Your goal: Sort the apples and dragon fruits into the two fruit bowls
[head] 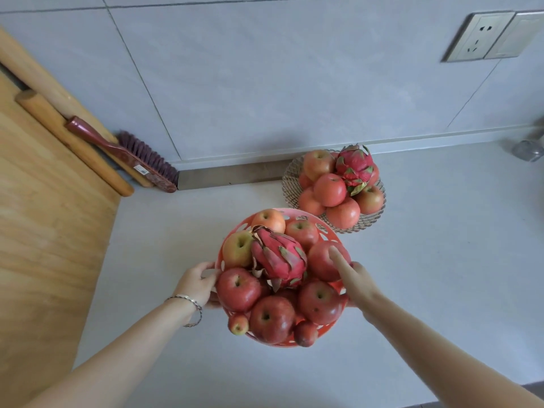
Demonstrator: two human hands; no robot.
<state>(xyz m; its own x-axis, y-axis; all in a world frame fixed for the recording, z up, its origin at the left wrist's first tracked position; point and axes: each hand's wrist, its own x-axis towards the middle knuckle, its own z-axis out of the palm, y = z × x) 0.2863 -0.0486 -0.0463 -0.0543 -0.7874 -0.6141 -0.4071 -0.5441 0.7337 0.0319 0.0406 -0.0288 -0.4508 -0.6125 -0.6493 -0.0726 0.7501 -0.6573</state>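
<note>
An orange plastic bowl [329, 235] with holes sits near me on the counter, piled with several red apples and one pink dragon fruit [279, 259] on top. My left hand [197, 282] grips the bowl's left rim. My right hand [354, 281] holds the right rim, its index finger resting on an apple [322, 262]. Farther back and to the right stands a clear glass bowl [290, 179] holding several apples and a second dragon fruit [354, 166].
A wooden board [44, 231] and a rolling pin [76, 142] lie at the left, with a maroon brush [126, 151] against the wall. A wall socket [479, 35] is at the upper right, and a metal object [528, 150] at the right edge.
</note>
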